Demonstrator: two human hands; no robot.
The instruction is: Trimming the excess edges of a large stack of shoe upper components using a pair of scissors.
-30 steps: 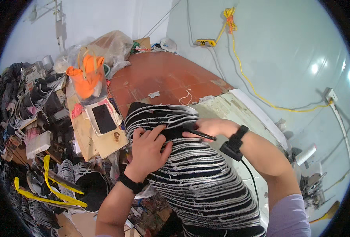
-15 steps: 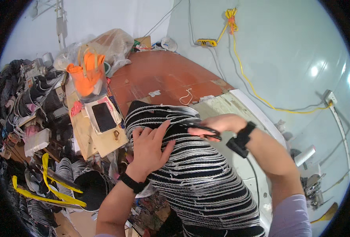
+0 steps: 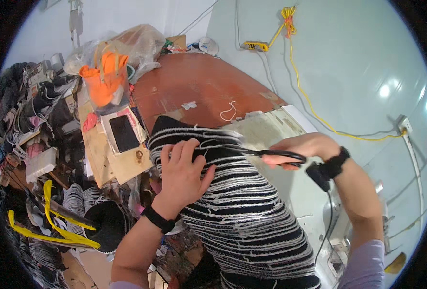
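A long stack of black fabric pieces with white corded edges [image 3: 242, 207] runs from the table top down toward me. My left hand [image 3: 182, 171] lies on the upper part of the stack, fingers spread and pressing on it. My right hand [image 3: 290, 150] is closed round the dark handles of a pair of scissors [image 3: 266, 153]. The blades reach left over the stack's upper layers, close to my left fingertips. Motion blurs the white edges by the blades, so I cannot make out whether they touch a thread.
To the left, a phone [image 3: 124, 133] lies on papers over a wooden board [image 3: 95, 166], near a clear bin [image 3: 106, 91] with orange cloth. Yellow-strapped bundles [image 3: 54, 226] and piled clutter fill the left side. A white thread [image 3: 228, 111] lies on the red-brown table [image 3: 189, 82].
My right hand has moved right with the scissors, away from my left hand, so more of the blades shows. The left hand stays on the stack, its fingers slightly more bent.
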